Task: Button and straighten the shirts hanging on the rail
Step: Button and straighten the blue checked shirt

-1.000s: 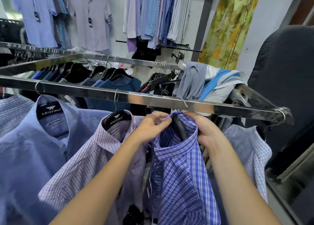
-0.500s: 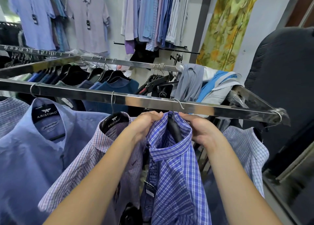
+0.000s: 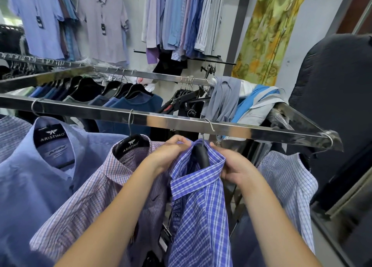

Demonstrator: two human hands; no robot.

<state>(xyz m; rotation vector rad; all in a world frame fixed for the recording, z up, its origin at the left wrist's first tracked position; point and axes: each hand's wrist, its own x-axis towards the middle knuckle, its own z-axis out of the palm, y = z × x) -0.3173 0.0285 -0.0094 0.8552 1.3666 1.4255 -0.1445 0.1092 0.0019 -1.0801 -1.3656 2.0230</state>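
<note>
Left grip (image 3: 171, 153) pinches the collar of the blue check shirt (image 3: 201, 216); right grip (image 3: 235, 166) curls round the collar's other side, seemingly pinching it. The shirt hangs at frame centre on a black hanger (image 3: 201, 156) under the rail (image 3: 181, 123), beside a pink shirt (image 3: 90, 196).

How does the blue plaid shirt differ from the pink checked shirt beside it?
The blue plaid shirt has bold blue-and-white checks; the pink checked shirt has fine pinkish ones. The left hand and right hand grip the blue plaid shirt's collar; neither holds the pink checked shirt. The pink checked shirt's hanger shows its logo; the blue plaid shirt's hanger is turned sideways. Both hang on the rail.
</note>
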